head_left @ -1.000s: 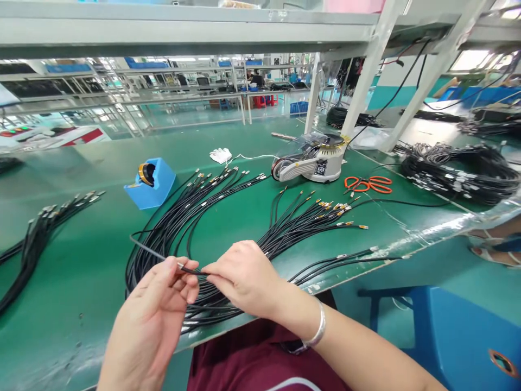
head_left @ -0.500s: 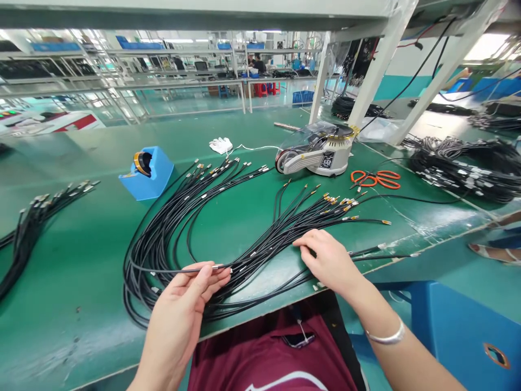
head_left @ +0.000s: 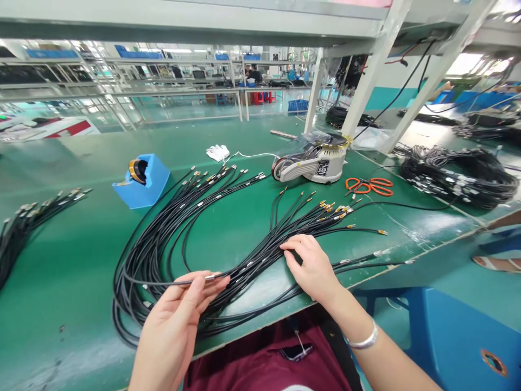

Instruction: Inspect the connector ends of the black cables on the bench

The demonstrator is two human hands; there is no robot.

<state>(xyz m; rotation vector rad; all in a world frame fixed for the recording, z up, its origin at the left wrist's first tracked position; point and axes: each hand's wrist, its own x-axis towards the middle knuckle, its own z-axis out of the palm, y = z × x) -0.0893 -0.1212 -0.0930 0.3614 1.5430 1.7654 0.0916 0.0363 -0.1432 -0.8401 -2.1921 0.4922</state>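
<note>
My left hand [head_left: 185,309] pinches one black cable [head_left: 152,283] between thumb and fingers, close to a small white label on it. That cable runs on toward my right hand [head_left: 309,266], whose thumb and forefinger curl together on a black cable over the bundle; the exact contact is partly hidden. Beneath both hands lies the large bundle of black cables [head_left: 150,250], bent in a U on the green table [head_left: 228,228]. Its ends carry metal tips, several of them wrapped in amber tape, and white labels sit along the cables.
A blue tape dispenser [head_left: 150,182] stands at left, near another cable bundle [head_left: 32,228]. Behind are a white glove [head_left: 217,152] and a grey tape machine [head_left: 315,163]. Orange-handled scissors [head_left: 368,186] and coiled cables [head_left: 459,176] lie right. A blue stool [head_left: 451,336] stands below the edge.
The view has shifted slightly, so the table items sit a little lower and further left. Both hands keep nearly the same positions on the cables.
</note>
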